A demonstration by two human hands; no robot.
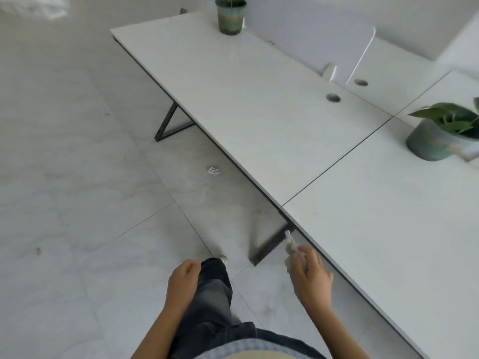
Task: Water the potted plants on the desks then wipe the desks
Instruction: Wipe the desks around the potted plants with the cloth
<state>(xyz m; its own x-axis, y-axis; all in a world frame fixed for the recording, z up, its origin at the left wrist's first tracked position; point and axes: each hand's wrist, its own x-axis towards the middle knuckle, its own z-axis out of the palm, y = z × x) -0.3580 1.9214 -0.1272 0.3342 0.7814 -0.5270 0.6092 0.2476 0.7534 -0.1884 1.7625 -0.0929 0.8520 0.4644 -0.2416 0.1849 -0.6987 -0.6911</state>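
Person stands on the pale grey tiled floor (77,177) beside a row of white rectangular tables; view looks down past dark trousers and one shoe tip

Right hand (312,277): held low, just off the near table's (388,229) front edge, above the floor. Fingers pinch a small crumpled white tissue (291,246), which sticks out forward past the fingertips. Tissue does not touch the table top

Left hand (182,279): hangs beside the trouser leg, fingers curled loosely inward, holding nothing visible

Far table (233,94): white top on dark angled metal legs, butted end to end against the near table with a thin dark seam between them. A green glazed pot (230,15) stands upright near its far end; no foliage can be made out in it from here. Two round cable holes sit near the back edge, close to a white divider panel (324,40)

Near table: a second green-grey glazed pot with broad green leaves (438,136) stands toward the back right, partly cut by the frame edge; somewhat blurred

Floor: a small crumpled white scrap of paper (213,170) lies under the front edge of the far table, well apart from both hands
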